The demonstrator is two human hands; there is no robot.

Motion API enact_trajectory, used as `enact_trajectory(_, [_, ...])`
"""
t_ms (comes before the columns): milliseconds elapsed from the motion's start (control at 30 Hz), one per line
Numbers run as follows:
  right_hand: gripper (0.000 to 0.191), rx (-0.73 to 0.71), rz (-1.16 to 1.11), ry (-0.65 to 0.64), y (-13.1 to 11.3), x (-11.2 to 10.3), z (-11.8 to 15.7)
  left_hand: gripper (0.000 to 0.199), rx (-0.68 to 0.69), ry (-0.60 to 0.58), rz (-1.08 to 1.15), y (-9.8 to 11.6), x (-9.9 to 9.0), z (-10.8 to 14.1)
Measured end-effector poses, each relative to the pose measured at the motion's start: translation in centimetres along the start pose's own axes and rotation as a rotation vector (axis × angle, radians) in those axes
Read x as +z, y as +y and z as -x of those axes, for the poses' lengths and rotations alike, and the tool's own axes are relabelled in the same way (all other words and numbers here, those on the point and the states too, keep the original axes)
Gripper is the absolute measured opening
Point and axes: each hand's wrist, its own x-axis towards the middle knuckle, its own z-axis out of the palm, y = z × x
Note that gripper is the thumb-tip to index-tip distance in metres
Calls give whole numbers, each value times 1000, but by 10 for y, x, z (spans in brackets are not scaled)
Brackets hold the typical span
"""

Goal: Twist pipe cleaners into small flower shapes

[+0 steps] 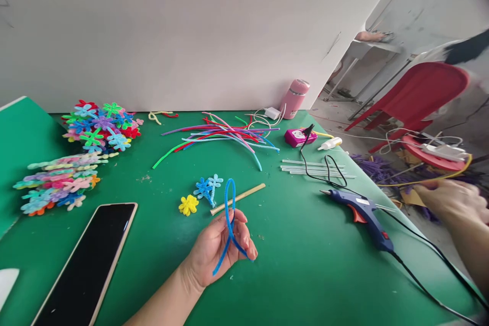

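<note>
My left hand (216, 247) is closed on a blue pipe cleaner (228, 214), bent into a tall loop with its two ends crossed over the palm. Beyond the fingers lies a thin wooden stick (248, 194). Blue pipe-cleaner flowers (206, 188) and a yellow pipe-cleaner flower (188, 205) are on the table close by. Far to the right, past the table's edge, is my right hand (458, 201), smeared by motion. Its fingers are too blurred to read. The blue glue gun (364, 216) is the nearest tool to it, lying on its side.
Loose pipe cleaners (229, 135) spread across the back of the green table (290, 275). At left are finished pipe-cleaner flowers (101, 125) and a phone (86, 265). Clear glue sticks (315, 168), a purple box (300, 137) and a pink flask (295, 98) stand right. A red chair (416, 94) is beyond.
</note>
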Motion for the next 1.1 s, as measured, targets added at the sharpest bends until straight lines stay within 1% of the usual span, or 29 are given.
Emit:
enact_trajectory(67, [24,-62,-4,348,-27,7,-10,27,3,0,-13,0,-1,0])
enact_trajectory(100, [18,-43,18,468,-45,13,-15,27,6,1,-22,0,-1,0])
enact_trajectory(133, [22,-6,45,540,-64,21,-18,26,9,3,-30,0,-1,0])
enact_trajectory(167, [33,28,58,543,-86,30,-20,26,12,3,-38,0,-2,0])
enact_trajectory(200, [42,52,39,500,-110,41,-20,26,14,2,-44,0,-2,0])
enact_trajectory(233, [46,53,-19,427,-135,53,-16,27,17,0,-46,0,-2,0])
enact_trajectory(267, [45,28,-123,267,-161,67,-10,27,20,-3,-45,0,-2,0])
enact_trajectory(367, [26,-109,-461,-340,-232,109,21,27,25,-10,-29,0,-1,0])
enact_trajectory(400, [24,-114,-541,-478,-251,122,33,28,25,-9,-26,0,-1,0])
enact_trajectory(467, [24,-83,-721,-663,-283,144,57,31,18,-5,-28,0,-1,0])
enact_trajectory(500, [28,-55,-813,-763,-294,153,66,32,13,-2,-28,0,-1,0])
enact_trajectory(533, [35,1,-907,-876,-303,160,73,34,8,2,-26,-1,-1,0])
enact_trajectory(567, [39,79,-991,-947,-309,166,78,35,2,5,-22,-1,-1,0])
enact_trajectory(600, [39,158,-1056,-971,-313,170,81,35,-2,8,-16,-1,0,0])
enact_trajectory(667, [37,281,-1136,-952,-317,175,81,34,-8,26,-1,-1,0,-1])
enact_trajectory(733, [34,327,-1171,-851,-315,174,75,29,-5,61,6,-1,1,-1])
enact_trajectory(800, [32,309,-1172,-721,-308,168,67,26,24,98,-5,-1,2,-1])
enact_trajectory(833, [32,285,-1151,-676,-304,164,62,26,45,112,-21,0,2,-1])
enact_trajectory(900, [34,193,-1052,-682,-296,153,54,26,92,128,-71,0,2,-1])
enact_trajectory(933, [34,107,-964,-727,-293,147,51,26,116,129,-102,0,1,0])
enact_trajectory(1033, [32,-244,-649,-910,-286,133,46,31,162,117,-181,2,1,1])
enact_trajectory(1100, [34,-403,-484,-1018,-285,128,45,32,169,127,-225,4,3,2])
